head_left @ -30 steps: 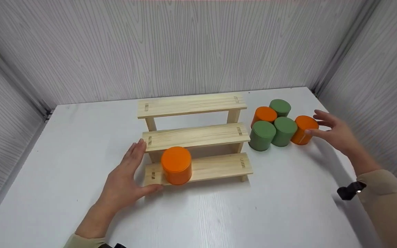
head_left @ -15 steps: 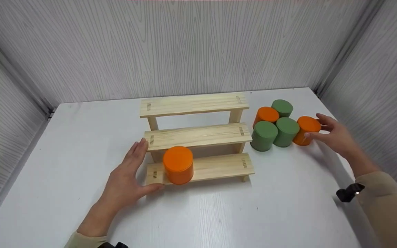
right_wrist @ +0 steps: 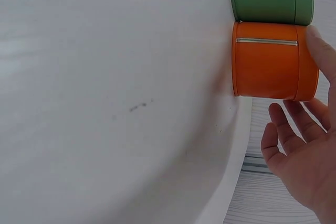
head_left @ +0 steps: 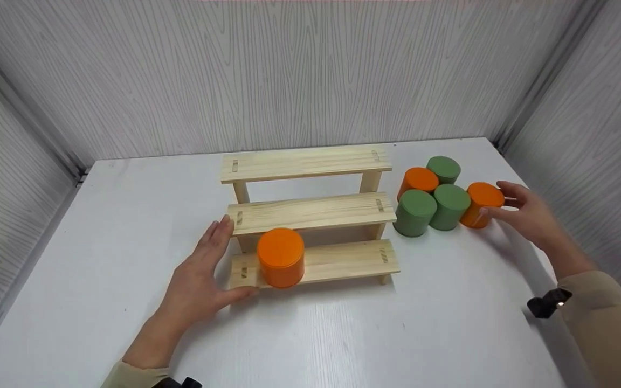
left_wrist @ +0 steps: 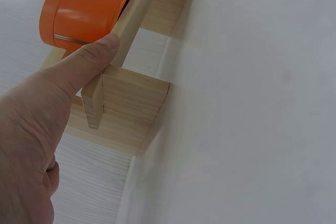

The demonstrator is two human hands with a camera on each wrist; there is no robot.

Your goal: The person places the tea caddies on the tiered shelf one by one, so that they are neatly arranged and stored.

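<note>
A three-step wooden shelf stand [head_left: 310,213] stands mid-table. On its lowest step, toward the left end, is an orange tin [head_left: 281,257] with a lid and a metal seam strip. My left hand [head_left: 194,283] lies along the stand's left end, fingers straight; the thumb [left_wrist: 86,61] touches the lowest step's front edge. At the right, my right hand [head_left: 529,218] holds another orange tin [head_left: 480,207] standing on the table, thumb at the lid's near side and loosely curled fingers [right_wrist: 302,121] on the far side. Exact fingertip contact is partly hidden.
Left of the held tin stand green tins [head_left: 450,207], [head_left: 415,213] and another orange tin [head_left: 420,180], with a third green tin [head_left: 443,168] behind, all close together. Grey wood-grain panels [head_left: 299,75] border the white table [head_left: 332,334] at back and sides.
My right hand has drawn slightly closer around the orange tin and its fingers have lowered a little. The view has shifted slightly; the left hand, stand and tins have otherwise stayed put.
</note>
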